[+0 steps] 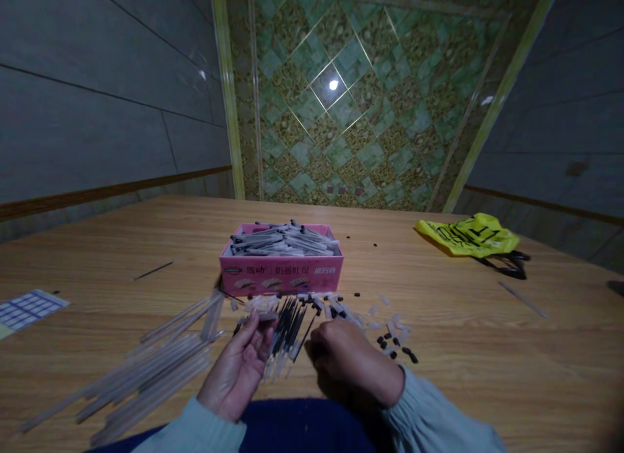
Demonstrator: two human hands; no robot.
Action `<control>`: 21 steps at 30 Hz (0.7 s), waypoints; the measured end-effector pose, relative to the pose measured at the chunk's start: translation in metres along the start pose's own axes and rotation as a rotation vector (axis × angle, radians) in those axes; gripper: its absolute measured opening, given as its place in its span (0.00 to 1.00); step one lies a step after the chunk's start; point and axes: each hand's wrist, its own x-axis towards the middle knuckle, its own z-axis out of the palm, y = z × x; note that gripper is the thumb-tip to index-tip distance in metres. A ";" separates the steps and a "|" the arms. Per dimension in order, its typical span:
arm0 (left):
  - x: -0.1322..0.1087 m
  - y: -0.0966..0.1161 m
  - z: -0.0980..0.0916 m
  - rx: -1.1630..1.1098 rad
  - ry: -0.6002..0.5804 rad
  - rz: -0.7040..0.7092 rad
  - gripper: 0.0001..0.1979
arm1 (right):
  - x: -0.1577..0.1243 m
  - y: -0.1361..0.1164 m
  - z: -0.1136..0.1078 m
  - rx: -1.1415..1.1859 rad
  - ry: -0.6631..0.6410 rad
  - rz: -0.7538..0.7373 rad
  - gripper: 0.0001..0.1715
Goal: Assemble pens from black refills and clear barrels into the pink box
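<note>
Left grip (pixel 241 365) pinches a grayish piece (pixel 266 316) near box edge (pixel 283 257) (right grip (pixel 346 352): can't tell).

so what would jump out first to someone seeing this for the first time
Probably the pink box in the middle of the view, heaped with pen-like sticks. Next, the bright yellow bag lying on the table at the right, and the green diamond-patterned tiling beyond.

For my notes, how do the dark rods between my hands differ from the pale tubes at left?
The dark rods are mostly black, while the pale tubes look translucent. The dark rods look thinner than the pale tubes. The dark rods point nearly straight away from you; the pale tubes slant. Both lie on the table.
</note>
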 end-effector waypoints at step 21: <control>0.008 -0.012 -0.008 0.311 -0.068 0.141 0.03 | 0.009 -0.018 0.021 1.570 0.293 0.095 0.23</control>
